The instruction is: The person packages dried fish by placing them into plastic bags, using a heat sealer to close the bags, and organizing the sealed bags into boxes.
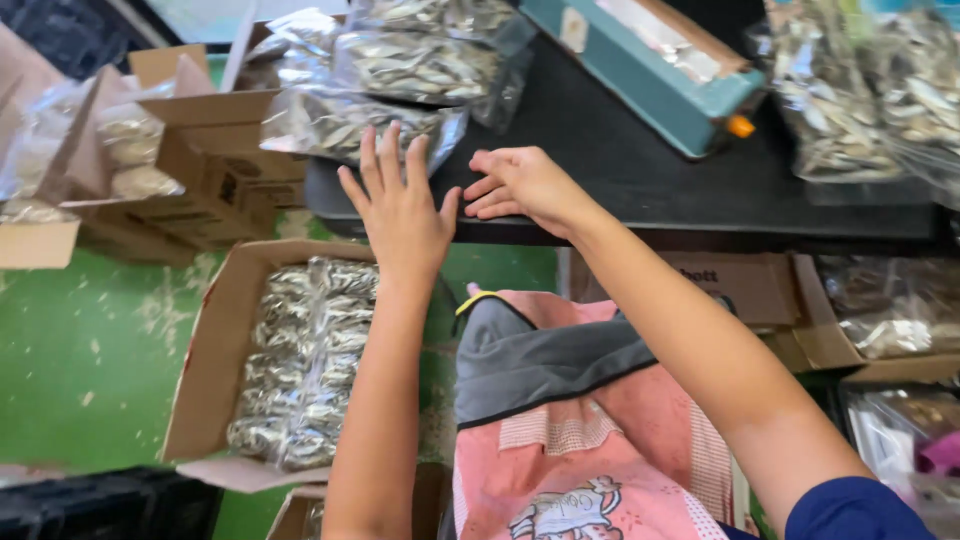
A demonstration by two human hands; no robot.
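Lap cloth: pink printed fabric (590,470) with a grey piece across it, closest to the lens, between the two forearms.
Left hand: left hand (400,205) flat, fingers spread and pointing away from the body; it grips nothing, fingertips touching the near edge of the nearest clear bag of seeds (350,125).
Right hand: right hand (520,183) lies palm down on the black tabletop (650,180), fingers loosely together and pointing left toward the other hand; it holds nothing.
Bag position: on the left end of the tabletop, foremost of a small heap of like bags (420,60).
Bag axis: long side runs left to right, roughly along the table's front edge, tilted slightly; lies flat.
Behind: teal heat sealer (640,60) stands aslant on the tabletop, its orange knob toward the right; well apart from both hands.
Right side: more filled bags (860,90) piled at the table's far right.
Below left: open cardboard box (210,360) on the green floor (80,340), filled with packed bags, under the left forearm.
Far left: another carton (215,165) with flaps up, just beside the table end.
In the way: nothing lies between the left fingers and the bag.
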